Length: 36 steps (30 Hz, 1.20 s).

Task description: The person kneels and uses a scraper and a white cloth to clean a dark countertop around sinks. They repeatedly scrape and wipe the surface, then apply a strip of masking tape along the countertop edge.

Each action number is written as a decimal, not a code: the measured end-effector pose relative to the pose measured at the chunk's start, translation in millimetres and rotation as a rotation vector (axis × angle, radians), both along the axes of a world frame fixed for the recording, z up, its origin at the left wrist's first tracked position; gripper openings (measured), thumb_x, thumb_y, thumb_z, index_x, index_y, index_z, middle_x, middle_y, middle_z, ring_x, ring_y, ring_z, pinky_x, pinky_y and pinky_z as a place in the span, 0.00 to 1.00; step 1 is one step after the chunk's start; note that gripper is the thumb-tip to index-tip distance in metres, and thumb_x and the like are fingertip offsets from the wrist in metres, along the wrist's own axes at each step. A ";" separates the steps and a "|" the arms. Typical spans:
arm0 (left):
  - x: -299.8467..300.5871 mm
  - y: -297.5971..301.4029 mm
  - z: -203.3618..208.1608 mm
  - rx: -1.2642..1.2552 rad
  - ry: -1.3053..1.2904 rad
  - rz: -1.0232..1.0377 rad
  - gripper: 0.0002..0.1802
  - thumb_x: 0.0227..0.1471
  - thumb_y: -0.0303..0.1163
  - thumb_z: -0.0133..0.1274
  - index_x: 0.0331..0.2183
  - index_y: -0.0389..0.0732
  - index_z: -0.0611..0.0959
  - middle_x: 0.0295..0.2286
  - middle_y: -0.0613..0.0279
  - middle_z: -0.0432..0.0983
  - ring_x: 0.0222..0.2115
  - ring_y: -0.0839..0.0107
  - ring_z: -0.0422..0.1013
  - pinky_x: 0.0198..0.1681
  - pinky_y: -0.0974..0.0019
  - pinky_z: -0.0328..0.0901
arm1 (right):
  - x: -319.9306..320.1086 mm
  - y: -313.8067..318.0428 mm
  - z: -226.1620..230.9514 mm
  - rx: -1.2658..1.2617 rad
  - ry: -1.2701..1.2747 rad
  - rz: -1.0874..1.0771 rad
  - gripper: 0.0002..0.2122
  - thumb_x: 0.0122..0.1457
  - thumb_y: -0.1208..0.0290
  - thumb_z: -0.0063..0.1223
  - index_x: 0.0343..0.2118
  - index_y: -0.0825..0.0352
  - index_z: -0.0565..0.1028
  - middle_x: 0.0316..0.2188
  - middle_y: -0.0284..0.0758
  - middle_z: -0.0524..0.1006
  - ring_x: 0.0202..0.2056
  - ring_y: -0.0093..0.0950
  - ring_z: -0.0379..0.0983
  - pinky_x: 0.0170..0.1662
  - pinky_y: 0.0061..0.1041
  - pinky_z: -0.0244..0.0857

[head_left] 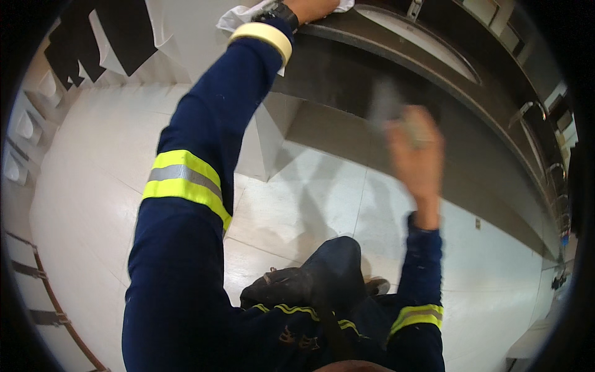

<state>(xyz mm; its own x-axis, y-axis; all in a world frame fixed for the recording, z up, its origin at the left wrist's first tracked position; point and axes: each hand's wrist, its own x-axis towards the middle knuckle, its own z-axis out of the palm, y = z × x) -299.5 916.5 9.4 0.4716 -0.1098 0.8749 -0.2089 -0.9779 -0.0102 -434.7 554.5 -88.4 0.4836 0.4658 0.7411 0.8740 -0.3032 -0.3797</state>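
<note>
At the top edge my left hand rests at the end of a dark countertop, with white cloth showing around it. Its fingers are cut off by the picture's edge. A roll of cream tape sits around my left sleeve, just below a black watch. My right hand, blurred by motion, is in front of the counter's dark front panel. Its fingers are curled round something pale. A smeared greyish shape stands out beside the fingertips; its kind is unclear.
Sinks with metal taps line the counter, which curves off to the right. Below it stands a pale support wall. Urinals hang along the left wall. Light tiles cover the floor.
</note>
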 end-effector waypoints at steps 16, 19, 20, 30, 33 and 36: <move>-26.7 -238.9 -300.6 -0.612 -0.245 -0.077 0.23 0.56 0.39 0.54 0.53 0.42 0.79 0.51 0.43 0.76 0.55 0.45 0.70 0.60 0.45 0.63 | 225.9 -166.0 94.1 0.044 -0.152 -0.498 0.19 0.67 0.61 0.54 0.46 0.77 0.75 0.32 0.40 0.78 0.34 0.28 0.74 0.40 0.29 0.67; -18.0 -180.6 -322.0 -0.612 -0.248 0.069 0.23 0.55 0.39 0.53 0.51 0.40 0.80 0.51 0.42 0.76 0.54 0.45 0.70 0.60 0.45 0.63 | 212.8 -155.1 93.8 0.125 -0.053 -0.448 0.17 0.67 0.61 0.55 0.36 0.76 0.74 0.23 0.33 0.72 0.26 0.23 0.67 0.32 0.28 0.63; -18.3 -155.4 -325.3 -0.553 -0.253 0.139 0.23 0.56 0.37 0.52 0.51 0.39 0.80 0.51 0.42 0.76 0.54 0.44 0.70 0.60 0.45 0.63 | 220.8 -159.8 96.0 0.137 -0.052 -0.455 0.17 0.67 0.61 0.55 0.36 0.76 0.74 0.23 0.33 0.72 0.26 0.23 0.67 0.32 0.28 0.63; -52.2 -69.5 -309.3 -0.695 -0.444 0.469 0.16 0.63 0.35 0.45 0.44 0.35 0.82 0.46 0.38 0.78 0.48 0.37 0.70 0.53 0.44 0.63 | 227.4 -159.6 94.1 0.157 -0.014 -0.452 0.19 0.66 0.59 0.57 0.37 0.76 0.77 0.29 0.39 0.78 0.32 0.28 0.72 0.40 0.31 0.66; -39.2 -175.3 -322.2 -1.099 -0.122 0.340 0.20 0.61 0.33 0.46 0.48 0.29 0.80 0.51 0.33 0.74 0.54 0.34 0.66 0.61 0.42 0.59 | 225.5 -161.2 88.6 0.156 -0.097 -0.542 0.20 0.66 0.58 0.57 0.37 0.76 0.77 0.29 0.40 0.78 0.32 0.29 0.72 0.40 0.31 0.67; -42.6 -236.9 -338.7 -0.927 -0.078 0.023 0.20 0.64 0.34 0.46 0.53 0.34 0.77 0.57 0.36 0.69 0.60 0.40 0.61 0.65 0.48 0.54 | 225.7 -159.6 90.5 0.203 -0.079 -0.504 0.20 0.65 0.57 0.57 0.37 0.77 0.77 0.29 0.41 0.78 0.32 0.31 0.73 0.40 0.32 0.67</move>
<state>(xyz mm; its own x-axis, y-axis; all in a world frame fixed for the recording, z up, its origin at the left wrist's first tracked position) -342.1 679.6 -329.4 0.4009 0.6574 0.6381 -0.2208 -0.6067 0.7637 -209.0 395.0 2.1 0.5492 0.0345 0.8350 0.6673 -0.6195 -0.4133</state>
